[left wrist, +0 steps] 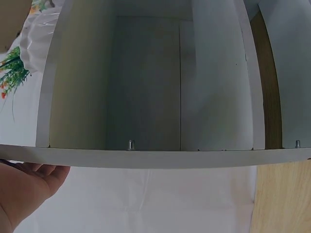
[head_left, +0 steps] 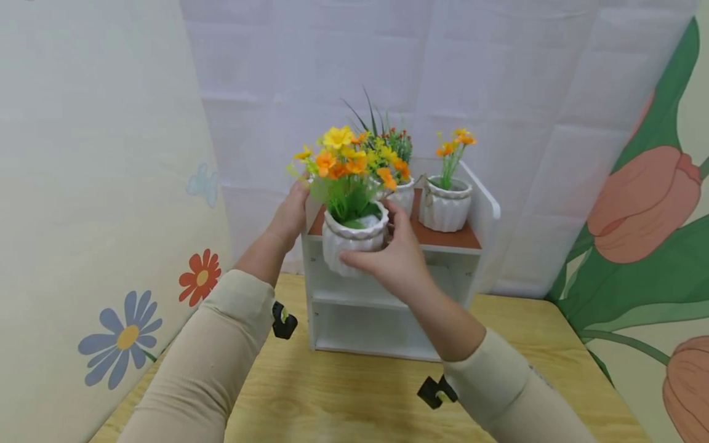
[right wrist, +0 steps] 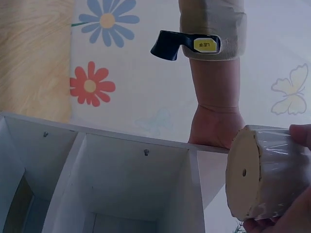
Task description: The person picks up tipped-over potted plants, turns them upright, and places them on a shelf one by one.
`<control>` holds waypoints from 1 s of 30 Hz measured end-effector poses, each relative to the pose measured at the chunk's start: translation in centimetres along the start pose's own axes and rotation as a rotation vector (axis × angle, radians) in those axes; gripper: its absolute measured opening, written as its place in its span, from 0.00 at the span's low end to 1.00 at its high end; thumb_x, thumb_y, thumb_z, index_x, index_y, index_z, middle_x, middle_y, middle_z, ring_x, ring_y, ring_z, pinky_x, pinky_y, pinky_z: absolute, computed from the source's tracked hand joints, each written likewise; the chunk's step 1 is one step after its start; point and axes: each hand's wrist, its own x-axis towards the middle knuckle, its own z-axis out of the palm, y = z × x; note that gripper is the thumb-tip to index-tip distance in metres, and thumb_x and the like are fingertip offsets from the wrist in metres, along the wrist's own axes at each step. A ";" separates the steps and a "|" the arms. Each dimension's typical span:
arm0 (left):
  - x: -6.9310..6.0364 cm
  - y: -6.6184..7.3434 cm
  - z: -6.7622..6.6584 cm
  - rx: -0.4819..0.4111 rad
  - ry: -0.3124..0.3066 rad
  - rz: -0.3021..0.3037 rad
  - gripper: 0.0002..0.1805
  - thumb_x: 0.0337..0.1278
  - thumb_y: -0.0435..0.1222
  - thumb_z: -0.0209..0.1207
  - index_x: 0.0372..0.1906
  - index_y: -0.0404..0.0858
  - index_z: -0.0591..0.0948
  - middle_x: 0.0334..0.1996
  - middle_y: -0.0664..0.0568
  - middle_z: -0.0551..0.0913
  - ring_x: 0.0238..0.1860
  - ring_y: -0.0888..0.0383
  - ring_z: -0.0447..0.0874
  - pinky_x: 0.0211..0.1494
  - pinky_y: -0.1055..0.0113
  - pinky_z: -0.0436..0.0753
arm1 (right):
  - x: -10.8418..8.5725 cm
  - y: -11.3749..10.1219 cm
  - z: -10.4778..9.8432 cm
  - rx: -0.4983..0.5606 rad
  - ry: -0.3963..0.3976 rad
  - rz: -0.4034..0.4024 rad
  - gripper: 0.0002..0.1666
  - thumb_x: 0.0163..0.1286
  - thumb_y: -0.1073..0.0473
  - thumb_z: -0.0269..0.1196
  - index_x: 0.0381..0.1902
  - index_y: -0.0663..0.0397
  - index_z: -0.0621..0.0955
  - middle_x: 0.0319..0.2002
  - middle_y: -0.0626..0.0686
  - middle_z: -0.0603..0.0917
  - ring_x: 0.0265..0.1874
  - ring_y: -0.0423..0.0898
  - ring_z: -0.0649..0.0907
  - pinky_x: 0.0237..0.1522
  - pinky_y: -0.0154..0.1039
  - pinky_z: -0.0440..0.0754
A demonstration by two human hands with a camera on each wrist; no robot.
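Observation:
My right hand [head_left: 401, 255] grips a white ribbed flowerpot [head_left: 354, 243] with a twine-like band round its rim. Yellow and orange flowers [head_left: 343, 160] with green leaves stand in it. The pot is held up before the top of a small white shelf [head_left: 360, 301]; the right wrist view shows its flat underside [right wrist: 243, 172] with a small hole. At the shelf's left side panel [left wrist: 160, 158], my left hand [head_left: 290, 212] holds on near the upper edge, its fingers on the outer face. The held flowers partly hide its fingertips in the head view.
On the brown shelf top [head_left: 443, 237] stand a white pot with orange flowers [head_left: 445, 206] at the right and another white pot [head_left: 401, 197] behind the held one. Thin grass-like leaves and red-dotted greenery rise there. The shelf stands on a wooden table [head_left: 332, 394] before a white cloth [head_left: 310, 55].

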 end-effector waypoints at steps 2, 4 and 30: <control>0.0 0.0 0.0 -0.019 -0.004 0.000 0.32 0.76 0.51 0.25 0.80 0.50 0.42 0.80 0.51 0.45 0.79 0.49 0.42 0.80 0.48 0.44 | 0.8 -0.3 0.3 0.003 0.013 -0.014 0.64 0.46 0.57 0.80 0.75 0.44 0.55 0.66 0.49 0.68 0.64 0.48 0.72 0.63 0.49 0.75; -0.1 -0.1 -0.1 -0.019 -0.008 -0.002 0.32 0.76 0.52 0.24 0.80 0.50 0.42 0.80 0.49 0.46 0.79 0.49 0.43 0.79 0.47 0.45 | 1.6 -0.6 0.7 0.001 0.027 -0.022 0.63 0.46 0.57 0.80 0.75 0.44 0.55 0.67 0.49 0.67 0.65 0.47 0.72 0.64 0.48 0.75; -0.2 -0.2 -0.2 -0.032 -0.043 0.017 0.32 0.77 0.54 0.22 0.80 0.53 0.41 0.80 0.53 0.40 0.80 0.51 0.37 0.80 0.47 0.42 | 7.7 -0.3 4.5 -0.099 0.220 0.003 0.61 0.46 0.53 0.79 0.73 0.50 0.58 0.69 0.53 0.68 0.66 0.49 0.72 0.64 0.46 0.75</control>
